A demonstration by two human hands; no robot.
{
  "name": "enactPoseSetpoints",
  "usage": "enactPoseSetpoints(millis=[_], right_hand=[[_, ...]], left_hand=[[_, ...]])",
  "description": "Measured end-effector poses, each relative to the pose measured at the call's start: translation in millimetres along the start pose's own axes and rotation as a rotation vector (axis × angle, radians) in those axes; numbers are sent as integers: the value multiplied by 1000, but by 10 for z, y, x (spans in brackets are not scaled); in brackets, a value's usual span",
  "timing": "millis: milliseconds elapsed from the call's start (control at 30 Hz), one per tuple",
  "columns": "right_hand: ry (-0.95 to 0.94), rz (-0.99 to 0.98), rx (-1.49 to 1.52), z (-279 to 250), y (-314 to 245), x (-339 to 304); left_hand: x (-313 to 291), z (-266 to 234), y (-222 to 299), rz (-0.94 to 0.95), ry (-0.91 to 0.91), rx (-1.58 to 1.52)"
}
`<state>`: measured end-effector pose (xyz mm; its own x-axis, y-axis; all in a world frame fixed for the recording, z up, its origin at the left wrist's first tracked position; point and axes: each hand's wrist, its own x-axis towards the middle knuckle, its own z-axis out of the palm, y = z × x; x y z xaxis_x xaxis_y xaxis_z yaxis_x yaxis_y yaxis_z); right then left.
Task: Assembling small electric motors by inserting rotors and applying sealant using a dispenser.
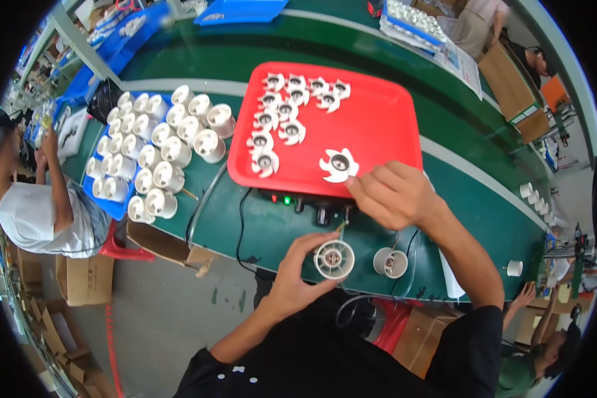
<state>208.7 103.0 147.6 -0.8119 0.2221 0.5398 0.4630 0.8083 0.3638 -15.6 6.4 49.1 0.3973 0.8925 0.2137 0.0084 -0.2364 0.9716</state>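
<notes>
My left hand [296, 275] is wrapped round a white round fan housing [333, 259], its open end up and a motor core showing inside. Over the front part of the red tray [371, 126], the closed fingers of my right hand [397, 194] pinch the edge of a white fan wheel [339, 165] with a dark ring at its hub. Several more such fan wheels [287, 110] lie in the tray's left half. Another white housing [390, 263] rests on the green table below my right hand, with a thin wire at its top.
Left of the tray, many white housings [169, 151] stand in rows on and around a blue tray [115, 207]. A black control box [322, 215] with knobs and lights sits under the red tray's front. Cables [241, 232] hang over the table edge. Co-workers [46, 212] sit nearby.
</notes>
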Motion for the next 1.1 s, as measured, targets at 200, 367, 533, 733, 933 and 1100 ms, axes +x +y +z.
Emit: enactPoseSetpoints(millis=[200,367,533,733,933,1100], right_hand=[[241,1551,1570,-299,-772,-169],[-7,1651,1392,-308,-1095,-171],[-21,1671,1257,-266,-1160,-182],[-200,1390,1015,-427,-1099,-148],[-275,1079,691,-477,-1075,-137],[-190,1134,720,-451,-1158,-134]], left_hand=[[108,18,122,-83,62,63],[117,97,-1,34,49,78],[102,107,-61,25,47,138],[92,123,-13,6,2,181],[64,130,-38,46,-45,261],[18,129,1,51,-29,218]])
